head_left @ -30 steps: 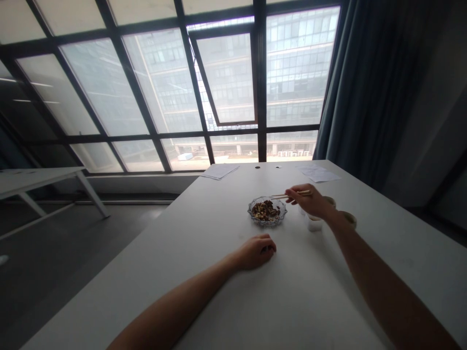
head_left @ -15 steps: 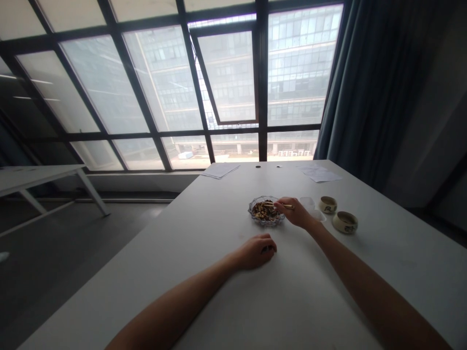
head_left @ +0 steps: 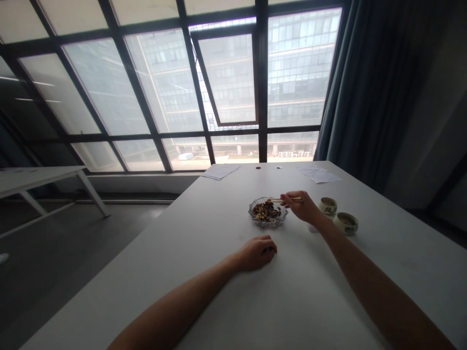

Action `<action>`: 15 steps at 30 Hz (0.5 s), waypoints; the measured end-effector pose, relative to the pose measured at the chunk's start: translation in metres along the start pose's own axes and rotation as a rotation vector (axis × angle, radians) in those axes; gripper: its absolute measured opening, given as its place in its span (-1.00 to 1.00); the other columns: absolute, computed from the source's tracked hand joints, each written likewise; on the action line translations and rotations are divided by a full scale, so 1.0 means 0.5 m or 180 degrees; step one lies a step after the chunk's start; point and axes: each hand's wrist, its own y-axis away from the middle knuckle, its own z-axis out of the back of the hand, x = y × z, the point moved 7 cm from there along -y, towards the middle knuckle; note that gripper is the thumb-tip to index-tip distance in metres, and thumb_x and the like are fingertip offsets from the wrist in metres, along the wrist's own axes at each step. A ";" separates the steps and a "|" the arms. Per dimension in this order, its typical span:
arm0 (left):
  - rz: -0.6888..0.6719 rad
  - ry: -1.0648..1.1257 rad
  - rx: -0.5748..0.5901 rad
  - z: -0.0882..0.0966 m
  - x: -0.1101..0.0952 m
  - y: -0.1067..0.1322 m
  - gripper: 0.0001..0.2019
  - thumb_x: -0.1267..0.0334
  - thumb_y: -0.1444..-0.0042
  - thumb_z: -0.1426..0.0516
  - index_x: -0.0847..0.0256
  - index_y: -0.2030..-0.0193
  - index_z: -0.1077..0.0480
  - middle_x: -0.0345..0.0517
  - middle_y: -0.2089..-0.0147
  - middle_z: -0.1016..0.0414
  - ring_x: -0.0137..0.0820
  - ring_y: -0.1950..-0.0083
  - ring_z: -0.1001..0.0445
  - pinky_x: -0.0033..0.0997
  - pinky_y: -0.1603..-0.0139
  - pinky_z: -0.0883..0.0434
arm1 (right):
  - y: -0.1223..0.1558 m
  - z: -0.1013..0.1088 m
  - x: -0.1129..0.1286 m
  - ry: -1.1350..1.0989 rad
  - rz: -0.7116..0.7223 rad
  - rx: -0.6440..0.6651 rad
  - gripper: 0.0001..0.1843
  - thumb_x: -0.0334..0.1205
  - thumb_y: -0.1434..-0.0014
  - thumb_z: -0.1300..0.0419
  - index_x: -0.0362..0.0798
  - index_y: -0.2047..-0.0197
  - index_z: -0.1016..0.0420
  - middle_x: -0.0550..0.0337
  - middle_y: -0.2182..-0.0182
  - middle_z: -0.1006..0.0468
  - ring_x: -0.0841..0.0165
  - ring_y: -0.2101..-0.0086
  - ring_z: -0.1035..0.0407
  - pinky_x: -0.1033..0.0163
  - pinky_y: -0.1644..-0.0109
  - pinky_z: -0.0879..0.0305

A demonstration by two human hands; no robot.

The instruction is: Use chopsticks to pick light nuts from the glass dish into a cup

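My right hand [head_left: 299, 206] is closed on a pair of chopsticks [head_left: 279, 200] held nearly level. Their tips reach over the far side of a clear scalloped glass bowl [head_left: 251, 214]. Brown and yellowish pieces, perhaps nuts or beans, fill the bowl; they are too small to name. Whether the tips grip a piece I cannot tell. Nearer to me, my left hand [head_left: 259, 253] rests on the white table with its fingers curled and nothing visible in them. Beneath my right wrist a bit of a clear plastic container [head_left: 313, 228] shows, the rest covered by the hand.
Two cream-coloured pots with dark markings, a farther one [head_left: 328, 206] and a nearer one [head_left: 346, 223], stand right of my right hand. Paper sheets lie at the table's far left [head_left: 221, 171] and far right [head_left: 319, 174]. A blue curtain [head_left: 339, 97] hangs beyond the right side.
My right hand with the chopsticks has shifted right and slightly away, drawing the tips from mid-bowl toward its far rim. The plastic containers are now mostly covered. My left hand stays put.
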 end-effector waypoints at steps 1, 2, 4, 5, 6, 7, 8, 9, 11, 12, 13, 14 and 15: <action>0.0004 0.0000 0.0004 0.001 0.000 0.000 -0.82 0.40 -0.23 -0.13 0.21 0.11 -0.54 -0.08 0.15 -0.51 -0.40 0.20 -0.45 -0.50 0.11 -0.40 | -0.002 0.016 0.004 -0.0016 -0.0023 -0.0028 -0.48 0.26 -0.23 -0.25 -0.05 0.44 -0.57 -0.02 0.45 -0.68 0.12 0.36 -0.62 0.16 0.27 -0.53; 0.0008 0.0001 0.0014 0.001 -0.001 0.000 -0.82 0.40 -0.23 -0.13 0.21 0.11 -0.54 -0.08 0.15 -0.51 -0.40 0.20 -0.45 -0.50 0.11 -0.40 | -0.005 0.034 0.007 -0.0015 -0.0053 -0.0073 -0.48 0.26 -0.23 -0.25 -0.06 0.44 -0.58 -0.03 0.43 -0.69 0.12 0.36 -0.62 0.15 0.26 -0.54; 0.0024 0.0005 0.0044 0.001 -0.001 0.000 -0.82 0.40 -0.23 -0.13 0.20 0.10 -0.55 -0.07 0.14 -0.52 -0.39 0.19 -0.46 -0.49 0.11 -0.41 | -0.008 0.078 0.007 0.0053 -0.0150 -0.0200 -0.49 0.25 -0.22 -0.26 -0.06 0.42 -0.59 -0.05 0.41 -0.70 0.12 0.36 -0.63 0.15 0.27 -0.55; 0.0035 0.0007 0.0054 0.000 0.000 0.000 -0.82 0.40 -0.23 -0.13 0.20 0.10 -0.55 -0.06 0.14 -0.52 -0.38 0.19 -0.46 -0.49 0.10 -0.41 | -0.008 0.103 0.004 0.0125 -0.0212 -0.0311 -0.50 0.24 -0.22 -0.27 -0.06 0.41 -0.60 -0.06 0.41 -0.70 0.11 0.36 -0.63 0.14 0.28 -0.56; 0.0046 0.0008 0.0059 0.000 0.000 0.000 -0.82 0.40 -0.23 -0.13 0.21 0.10 -0.55 -0.06 0.14 -0.52 -0.38 0.19 -0.46 -0.49 0.10 -0.41 | -0.008 0.130 -0.001 0.0228 -0.0282 -0.0452 -0.51 0.23 -0.21 -0.29 -0.06 0.40 -0.60 -0.06 0.42 -0.69 0.11 0.37 -0.63 0.13 0.30 -0.57; 0.0054 0.0008 0.0059 0.000 0.001 0.000 -0.82 0.39 -0.24 -0.13 0.21 0.10 -0.55 -0.06 0.14 -0.52 -0.38 0.19 -0.46 -0.49 0.11 -0.42 | -0.007 0.158 -0.007 0.0371 -0.0369 -0.0604 -0.53 0.21 -0.20 -0.30 -0.06 0.40 -0.61 -0.05 0.44 -0.69 0.10 0.38 -0.63 0.12 0.31 -0.57; 0.0059 0.0009 0.0058 0.000 0.001 0.001 -0.82 0.39 -0.24 -0.13 0.20 0.10 -0.55 -0.06 0.14 -0.52 -0.38 0.19 -0.46 -0.48 0.11 -0.42 | -0.005 0.187 -0.016 0.0551 -0.0478 -0.0756 -0.55 0.19 -0.19 -0.31 -0.05 0.40 -0.61 -0.04 0.46 -0.68 0.10 0.40 -0.63 0.10 0.34 -0.57; 0.0059 0.0010 0.0055 -0.001 0.001 0.001 -0.82 0.39 -0.24 -0.13 0.20 0.10 -0.55 -0.06 0.14 -0.52 -0.38 0.19 -0.46 -0.48 0.11 -0.42 | -0.002 0.216 -0.026 0.0748 -0.0596 -0.0905 -0.58 0.17 -0.19 -0.31 -0.04 0.42 -0.60 -0.02 0.49 -0.67 0.10 0.42 -0.62 0.09 0.36 -0.57; 0.0052 0.0006 0.0045 -0.002 0.001 0.001 -0.82 0.39 -0.24 -0.14 0.21 0.10 -0.55 -0.06 0.14 -0.52 -0.37 0.18 -0.47 -0.49 0.10 -0.41 | 0.007 0.269 -0.049 0.1143 -0.0874 -0.1125 -0.62 0.11 -0.20 -0.30 -0.02 0.45 -0.58 0.01 0.53 -0.65 0.09 0.44 -0.62 0.08 0.38 -0.56; 0.0048 0.0001 0.0038 -0.002 0.000 0.001 -0.82 0.39 -0.24 -0.14 0.21 0.10 -0.55 -0.06 0.14 -0.52 -0.37 0.18 -0.47 -0.49 0.10 -0.41 | 0.011 0.293 -0.061 0.1287 -0.0994 -0.1210 -0.65 0.08 -0.20 -0.29 -0.01 0.46 -0.57 0.02 0.55 -0.63 0.07 0.43 -0.62 0.06 0.37 -0.56; 0.0047 -0.0004 0.0030 -0.002 0.000 0.001 -0.83 0.39 -0.24 -0.14 0.21 0.10 -0.55 -0.06 0.14 -0.52 -0.38 0.18 -0.47 -0.49 0.10 -0.41 | 0.016 0.314 -0.073 0.1382 -0.1093 -0.1288 -0.66 0.05 -0.19 -0.29 0.00 0.47 -0.56 0.02 0.58 -0.62 0.05 0.42 -0.62 0.04 0.35 -0.57; 0.0052 -0.0010 0.0026 -0.003 0.001 0.001 -0.83 0.39 -0.23 -0.14 0.21 0.11 -0.55 -0.07 0.14 -0.52 -0.38 0.18 -0.47 -0.49 0.10 -0.41 | 0.021 0.332 -0.086 0.1421 -0.1174 -0.1347 -0.68 0.03 -0.18 -0.30 0.02 0.49 -0.55 0.03 0.60 -0.60 0.03 0.41 -0.63 0.02 0.32 -0.58; 0.0061 -0.0015 0.0025 -0.003 0.001 0.001 -0.82 0.40 -0.23 -0.14 0.20 0.11 -0.55 -0.07 0.14 -0.51 -0.38 0.18 -0.46 -0.49 0.10 -0.41 | 0.025 0.347 -0.098 0.1425 -0.1251 -0.1386 -0.69 0.02 -0.17 -0.31 0.03 0.51 -0.53 0.03 0.61 -0.59 0.00 0.39 -0.63 -0.01 0.28 -0.58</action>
